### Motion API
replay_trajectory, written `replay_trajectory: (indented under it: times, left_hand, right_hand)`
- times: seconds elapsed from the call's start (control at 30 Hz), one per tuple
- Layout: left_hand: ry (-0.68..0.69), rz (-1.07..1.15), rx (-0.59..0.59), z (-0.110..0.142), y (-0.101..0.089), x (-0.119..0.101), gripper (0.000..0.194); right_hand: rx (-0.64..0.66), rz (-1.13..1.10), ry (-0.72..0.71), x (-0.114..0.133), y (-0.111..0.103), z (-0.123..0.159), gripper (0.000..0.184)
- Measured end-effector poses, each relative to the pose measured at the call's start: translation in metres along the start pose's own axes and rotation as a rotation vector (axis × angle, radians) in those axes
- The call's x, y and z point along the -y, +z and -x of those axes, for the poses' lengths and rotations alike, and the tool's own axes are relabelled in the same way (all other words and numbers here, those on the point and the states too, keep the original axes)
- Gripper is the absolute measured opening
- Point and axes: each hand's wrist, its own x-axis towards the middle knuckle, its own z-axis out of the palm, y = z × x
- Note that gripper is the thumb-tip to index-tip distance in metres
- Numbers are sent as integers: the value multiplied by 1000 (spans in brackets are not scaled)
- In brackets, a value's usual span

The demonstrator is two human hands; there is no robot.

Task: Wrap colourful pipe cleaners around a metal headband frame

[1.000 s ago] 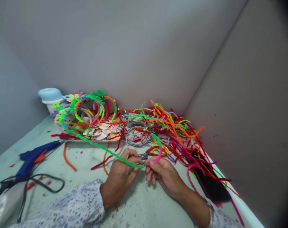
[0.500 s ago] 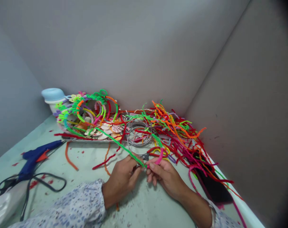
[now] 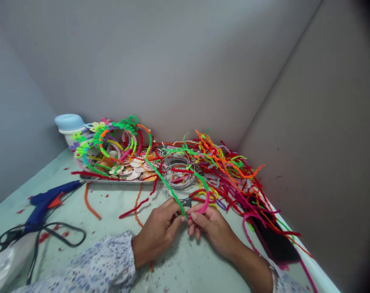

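Observation:
My left hand (image 3: pixel 161 225) pinches a long green pipe cleaner (image 3: pixel 167 184) near its lower end; its free length slants up and left over the table. Fingers closed, my right hand (image 3: pixel 211 227) grips a curved band wrapped in pipe cleaner (image 3: pixel 207 196), pink near my fingers, green farther up and red at its far tip. Both hands meet at the band's near end, where the green strand touches it. Exactly how the strand winds there is hidden by my fingertips. Just beyond the hands lie red-handled scissors (image 3: pixel 200 196).
A metal tray (image 3: pixel 120 180) with shell-like discs and finished pipe-cleaner hoops (image 3: pixel 103 144) stands at the back. Coiled wire (image 3: pixel 180 183) and tangled pipe cleaners (image 3: pixel 230 167) lie right of it, a black phone (image 3: pixel 276 238) under some strands. A blue glue gun (image 3: pixel 47 203) lies left.
The green strand's free end has swung right and is now steeper. Both hands stay almost in place, still holding the strand and the band.

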Motion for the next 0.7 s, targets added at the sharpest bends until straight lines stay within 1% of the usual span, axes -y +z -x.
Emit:
replay_trajectory:
  times: [0.17,0.33,0.47,0.7]
  left_hand:
    - [-18,-2,-1,0,1,0,13]
    - [0,-11,-2,1,3,3,13]
    - [-1,-43,13,-1,4,3,16]
    - [1,-43,16,-2,3,3,16]
  right_hand:
    - [-10,20,1,2,2,1,26]
    - [-37,-42,7,1,3,1,25]
    - [-54,-52,6,0,2,0,25]
    - [-53,52,-3,5,6,2,28]
